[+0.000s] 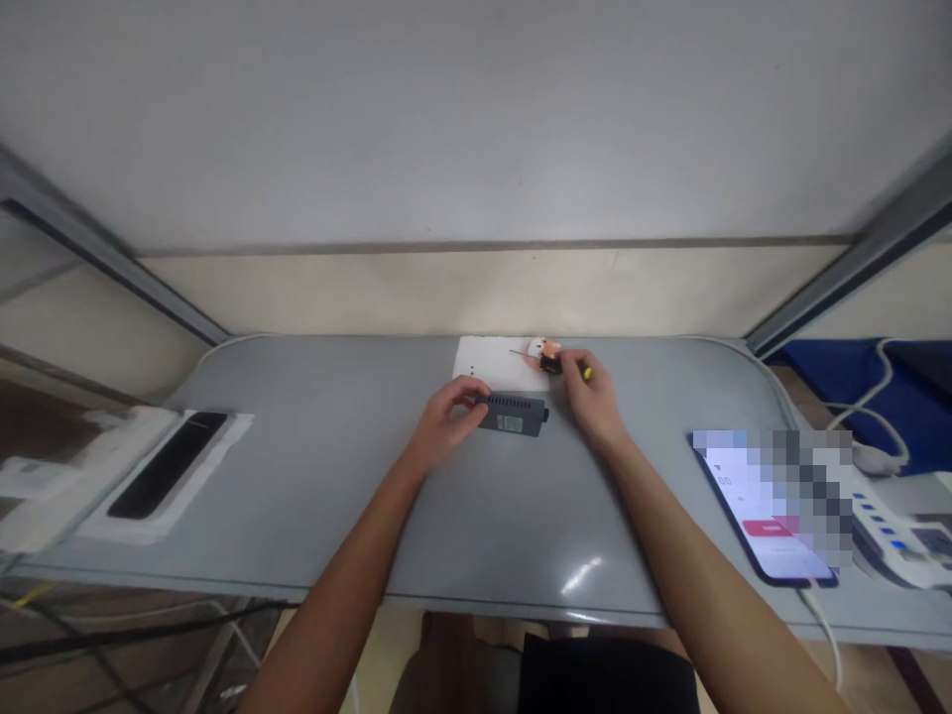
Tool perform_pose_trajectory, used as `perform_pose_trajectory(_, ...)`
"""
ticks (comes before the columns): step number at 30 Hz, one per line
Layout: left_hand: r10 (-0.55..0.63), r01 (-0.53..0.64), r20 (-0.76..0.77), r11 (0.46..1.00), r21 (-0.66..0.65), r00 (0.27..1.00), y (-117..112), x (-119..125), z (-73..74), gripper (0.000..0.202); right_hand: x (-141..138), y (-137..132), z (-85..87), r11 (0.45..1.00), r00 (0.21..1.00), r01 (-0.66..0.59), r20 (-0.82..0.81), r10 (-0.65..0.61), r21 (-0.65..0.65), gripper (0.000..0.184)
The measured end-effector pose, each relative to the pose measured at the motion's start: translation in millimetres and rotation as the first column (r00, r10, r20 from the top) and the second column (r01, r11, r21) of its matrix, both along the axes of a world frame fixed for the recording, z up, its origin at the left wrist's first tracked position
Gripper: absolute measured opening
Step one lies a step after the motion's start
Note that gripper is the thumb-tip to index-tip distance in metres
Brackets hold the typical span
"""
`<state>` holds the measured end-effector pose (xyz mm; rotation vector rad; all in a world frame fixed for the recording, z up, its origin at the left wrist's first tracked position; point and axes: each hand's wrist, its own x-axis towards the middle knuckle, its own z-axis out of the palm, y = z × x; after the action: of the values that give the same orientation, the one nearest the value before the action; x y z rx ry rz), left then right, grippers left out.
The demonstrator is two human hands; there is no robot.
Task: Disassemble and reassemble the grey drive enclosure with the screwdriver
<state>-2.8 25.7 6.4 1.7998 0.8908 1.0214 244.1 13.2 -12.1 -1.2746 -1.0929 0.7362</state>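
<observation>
A dark grey box-shaped device (512,416) with a row of slots and a pale label lies on the grey table. My left hand (449,421) grips its left end between thumb and fingers. Just beyond it is a white sheet (483,354) with a few tiny dark pieces, perhaps screws, on its left part. In my right hand (590,394) is a screwdriver (550,364) with a black and yellow handle; its thin shaft points left above the sheet, apart from the device. An orange and white cartoon figure (540,347) shows behind the screwdriver.
On the right lies a lit phone (759,516) with a cable plugged in, beside a white power strip (892,526). A black phone-shaped slab (170,466) rests on white paper at the left. A wall (446,293) closes off the table's back edge.
</observation>
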Motion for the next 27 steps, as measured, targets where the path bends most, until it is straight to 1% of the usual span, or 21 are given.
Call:
perform_pose_trajectory(2,-0.075,0.074,-0.035,0.997,-0.038,0.997,1,-8,4.0,0.02,-7,-1,-3.1,0.999,0.993,-0.031,0.119,0.026,0.044,0.037)
perform_pose_trajectory(4,-0.095,0.091,-0.057,0.994,-0.066,0.994,1,-13,6.1,0.025,-13,-2,-6.0,0.994,0.983,-0.09,0.166,0.08,0.053,0.035)
perform_pose_trajectory(8,-0.088,0.082,-0.077,0.993,-0.081,0.993,0,-14,7.2,0.024,-16,-2,-10.7,0.971,0.954,-0.234,0.204,0.219,0.054,0.03)
perform_pose_trajectory(14,-0.084,0.077,-0.06,0.992,-0.103,0.995,-1,-13,9.3,0.026,-16,5,-11.6,0.947,0.927,-0.319,0.219,0.303,0.039,0.029)
perform_pose_trajectory(18,-0.069,0.061,-0.059,0.99,-0.128,0.996,1,-15,7.3,0.03,-17,5,-8.8,0.944,0.926,-0.33,0.197,0.323,0.007,0.028)
perform_pose_trajectory(21,-0.049,0.04,-0.064,0.989,-0.142,0.997,2,-16,4.0,0.032,-18,4,-6.7,0.942,0.926,-0.336,0.183,0.329,0.007,0.028)
perform_pose_trajectory(24,-0.022,0.016,-0.033,0.988,-0.153,0.999,3,-15,0.5,0.036,-19,3,-3.8,0.955,0.944,-0.297,0.159,0.29,0.022,0.031)
perform_pose_trajectory(27,0.039,-0.044,-0.035,0.986,-0.16,0.999,4,-13,-2.6,0.034,-16,4,0.2,0.977,0.971,-0.213,0.116,0.211,0.003,0.033)
